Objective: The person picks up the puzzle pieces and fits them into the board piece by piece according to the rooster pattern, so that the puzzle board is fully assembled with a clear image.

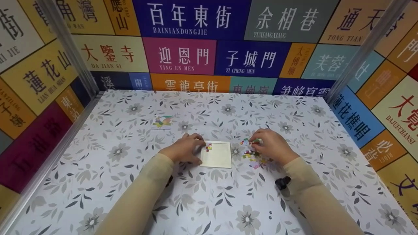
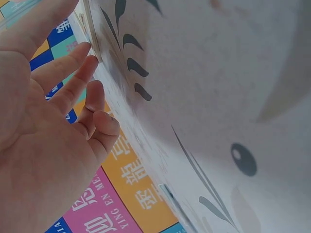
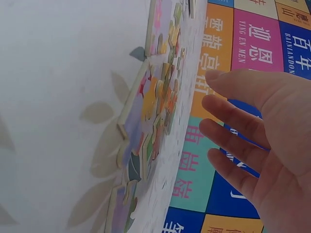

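Many small, brightly printed, interlocking jigsaw pieces [image 1: 250,155] are gathered in a loose heap on a white tabletop printed with grey flowers [image 1: 202,199], just right of a cream, square, shallow-rimmed tray [image 1: 216,159]. In the tray's far left corner, a small red-and-yellow cluster of pieces [image 1: 209,148] is seen. Along the tray's left edge, the left grip [image 1: 186,150], a bare hand, is laid with fingers spread, tips against the rim. Above the heap, the right grip [image 1: 271,146] is poised with fingers loosely bent and parted; nothing is seen held in it. Far left, a small, square, multicoloured picture card [image 1: 162,121] is placed.

The pieces are judged to be light, stiff and flat, with pale board-like edges; they are best pinched by opposite edges, away from narrow tabs that could be bent. The tray, probably light and rigid, might be slid if bumped and is best held by its rim.
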`<state>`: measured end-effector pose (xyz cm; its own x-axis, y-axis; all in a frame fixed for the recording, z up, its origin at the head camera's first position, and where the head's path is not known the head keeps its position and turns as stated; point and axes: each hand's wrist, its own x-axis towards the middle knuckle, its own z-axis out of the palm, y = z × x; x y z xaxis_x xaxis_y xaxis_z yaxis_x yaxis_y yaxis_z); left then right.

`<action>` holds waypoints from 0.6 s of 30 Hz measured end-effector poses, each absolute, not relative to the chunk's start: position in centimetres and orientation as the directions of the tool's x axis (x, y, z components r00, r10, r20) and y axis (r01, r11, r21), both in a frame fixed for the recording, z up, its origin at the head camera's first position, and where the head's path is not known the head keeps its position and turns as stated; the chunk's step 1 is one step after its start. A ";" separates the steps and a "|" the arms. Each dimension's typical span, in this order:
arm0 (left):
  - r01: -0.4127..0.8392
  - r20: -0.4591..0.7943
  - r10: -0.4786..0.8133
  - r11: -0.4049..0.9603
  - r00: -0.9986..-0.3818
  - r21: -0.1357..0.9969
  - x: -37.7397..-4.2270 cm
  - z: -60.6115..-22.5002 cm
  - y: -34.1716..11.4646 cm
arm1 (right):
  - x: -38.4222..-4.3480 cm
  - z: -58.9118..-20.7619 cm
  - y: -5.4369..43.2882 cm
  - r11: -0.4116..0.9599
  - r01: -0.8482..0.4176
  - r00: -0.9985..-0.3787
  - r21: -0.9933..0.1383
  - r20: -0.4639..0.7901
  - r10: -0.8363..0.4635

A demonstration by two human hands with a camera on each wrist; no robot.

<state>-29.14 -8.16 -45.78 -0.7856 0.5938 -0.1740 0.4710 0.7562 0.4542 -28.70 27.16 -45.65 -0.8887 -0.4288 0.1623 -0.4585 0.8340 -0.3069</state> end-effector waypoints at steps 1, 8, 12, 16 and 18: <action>0.463 -0.178 0.589 0.758 -0.788 0.460 -29.1 -45.7 -8.2 | -28.8 -45.6 27.1 0.833 -0.457 -0.889 -0.311 0.158 -0.429; 0.415 -0.215 0.554 0.782 -0.804 0.464 -29.2 -45.7 -8.1 | -29.9 -46.0 26.9 0.822 -0.462 -0.885 -0.334 0.120 -0.450; 0.388 -0.240 0.533 0.799 -0.812 0.460 -29.2 -45.8 -7.9 | -30.5 -46.3 26.9 0.814 -0.476 -0.877 -0.332 0.113 -0.467; 0.367 -0.254 0.516 0.808 -0.818 0.461 -29.1 -45.7 -7.9 | -31.0 -46.4 27.0 0.796 -0.497 -0.863 -0.345 0.105 -0.494; 0.361 -0.259 0.511 0.811 -0.819 0.460 -29.1 -45.6 -7.8 | -31.3 -46.4 27.1 0.786 -0.503 -0.858 -0.360 0.096 -0.505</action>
<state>-29.12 -7.83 -45.62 -0.8195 0.5114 -0.2587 0.3609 0.8111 0.4603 -31.27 27.10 -46.44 -0.8577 -0.5052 0.0957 -0.5030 0.7856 -0.3603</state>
